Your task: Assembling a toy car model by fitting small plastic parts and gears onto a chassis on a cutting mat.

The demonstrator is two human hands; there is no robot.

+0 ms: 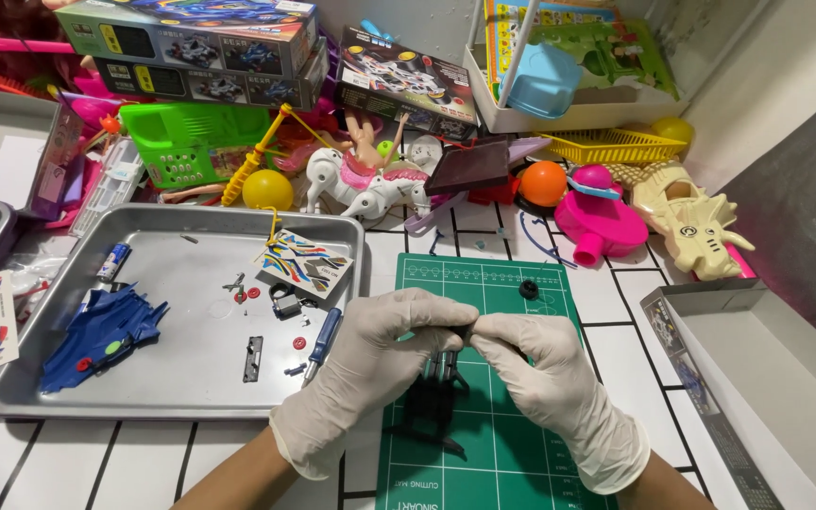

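**Gloved hands grip a black chassis over the green mat**

Fingers of the left hand (pixel 370 364) and right hand (pixel 545 373) close together on the top end of a black chassis part (pixel 434 401). Its long axis runs away from the person, the near end hanging toward the cutting mat (pixel 512 463). A small black wheel (pixel 528 289) lies near the mat's far edge. The metal tray (pixel 191 378) lies just left; a grey box (pixel 767 368) borders the right on the tabletop (pixel 125 463).

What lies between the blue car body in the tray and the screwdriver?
In the head view, a small dark flat plate lies on the tray floor between the blue car body and the screwdriver.
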